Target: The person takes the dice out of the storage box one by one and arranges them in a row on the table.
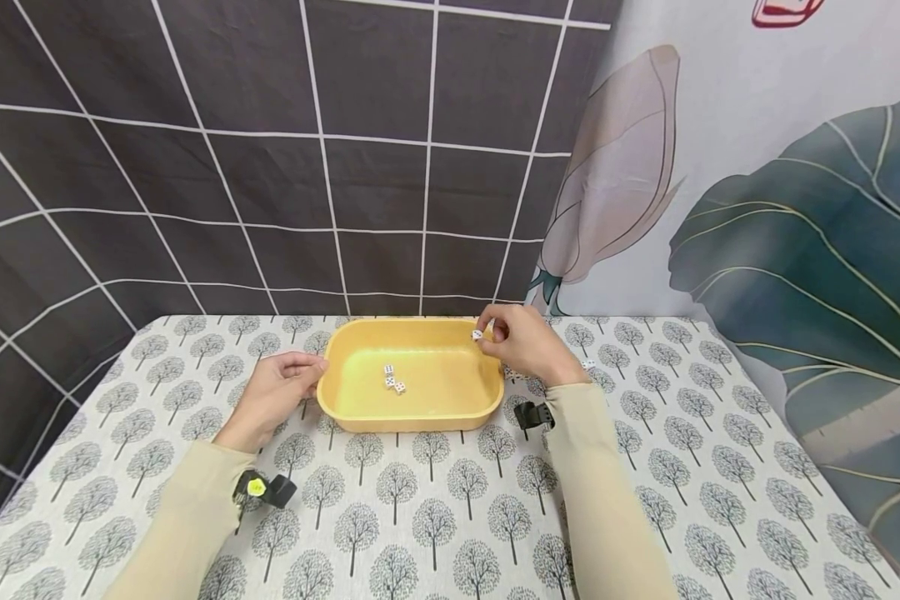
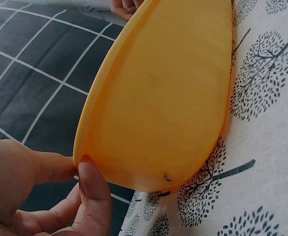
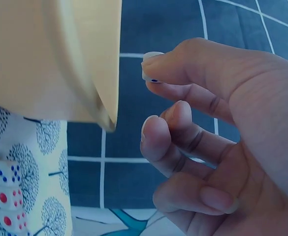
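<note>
A yellow plastic basin (image 1: 408, 423) stands on the patterned cloth, with three white dice (image 1: 400, 387) close together on its floor. My left hand (image 1: 281, 390) pinches the basin's left end between thumb and forefinger, as the left wrist view also shows at the rim (image 2: 78, 142). Over the basin's right end, my right hand (image 1: 523, 342) holds a white die (image 1: 477, 335) between thumb and forefinger. In the right wrist view that die (image 3: 152, 74) is mostly covered by the fingertips, while the other fingers curl loosely below it.
Outside the basin's right end, more dice (image 3: 8, 196) with blue and red pips lie in a row on the tree-print tablecloth (image 1: 431, 492). A dark cloth with white grid lines (image 1: 375, 192) hangs behind the table. A floral curtain (image 1: 720, 250) hangs at the right.
</note>
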`<state>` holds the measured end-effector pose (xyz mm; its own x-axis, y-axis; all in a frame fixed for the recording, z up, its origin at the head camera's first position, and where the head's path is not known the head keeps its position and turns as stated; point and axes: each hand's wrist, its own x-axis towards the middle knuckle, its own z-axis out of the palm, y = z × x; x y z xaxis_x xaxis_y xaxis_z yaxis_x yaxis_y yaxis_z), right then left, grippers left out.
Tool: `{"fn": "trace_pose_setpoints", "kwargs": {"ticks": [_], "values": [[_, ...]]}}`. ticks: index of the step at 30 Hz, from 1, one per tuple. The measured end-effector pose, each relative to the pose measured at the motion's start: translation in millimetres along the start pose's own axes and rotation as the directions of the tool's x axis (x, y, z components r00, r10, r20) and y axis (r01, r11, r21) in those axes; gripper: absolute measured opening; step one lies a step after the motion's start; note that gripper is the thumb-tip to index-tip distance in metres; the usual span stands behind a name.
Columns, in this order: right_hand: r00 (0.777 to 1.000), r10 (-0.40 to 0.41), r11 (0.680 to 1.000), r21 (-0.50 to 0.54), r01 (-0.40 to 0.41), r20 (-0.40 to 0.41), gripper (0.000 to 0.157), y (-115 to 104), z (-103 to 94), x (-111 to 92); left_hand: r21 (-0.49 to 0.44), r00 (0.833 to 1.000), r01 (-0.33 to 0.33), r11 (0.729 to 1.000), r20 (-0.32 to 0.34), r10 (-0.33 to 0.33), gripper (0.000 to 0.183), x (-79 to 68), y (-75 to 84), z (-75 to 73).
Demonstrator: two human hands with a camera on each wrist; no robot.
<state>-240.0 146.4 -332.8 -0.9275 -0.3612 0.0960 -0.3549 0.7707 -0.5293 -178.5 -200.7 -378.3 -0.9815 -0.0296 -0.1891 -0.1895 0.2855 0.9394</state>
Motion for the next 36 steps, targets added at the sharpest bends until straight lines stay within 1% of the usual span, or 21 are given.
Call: {"fn": "trace_pose_setpoints", "kwargs": {"ticks": [8, 18, 24, 31, 36], "values": [[0.999, 0.028, 1.0, -0.005, -0.028, -0.029, 0.014, 9, -12.5, -6, 0.003, 1.0, 0.002, 1.0, 0.001, -0.002, 0.037, 0.5, -0.2, 0.2], [0.998, 0.06, 0.998, 0.03, -0.059, -0.01, 0.021, 22, -22.5, -11, 0.017, 1.0, 0.001, 1.0, -0.009, -0.001, 0.037, -0.2, 1.0, 0.8], [0.997, 0.078, 0.996, 0.036, -0.077, -0.02, 0.022, 32, -28.9, -15, 0.018, 1.0, -0.006, 1.0, -0.009, 0.006, 0.038, 1.6, -0.3, 0.2], [0.993, 0.112, 0.993, 0.033, -0.111, -0.039, 0.023, 44, -34.7, -20, 0.011, 1.0, 0.007, 1.0, -0.005, -0.007, 0.038, 1.9, -2.3, -0.1], [0.987, 0.151, 0.988, 0.03, -0.149, -0.051, 0.025, 50, -38.5, -25, 0.016, 1.0, 0.012, 1.0, -0.005, -0.012, 0.038, 1.4, -1.7, 0.5]]}}
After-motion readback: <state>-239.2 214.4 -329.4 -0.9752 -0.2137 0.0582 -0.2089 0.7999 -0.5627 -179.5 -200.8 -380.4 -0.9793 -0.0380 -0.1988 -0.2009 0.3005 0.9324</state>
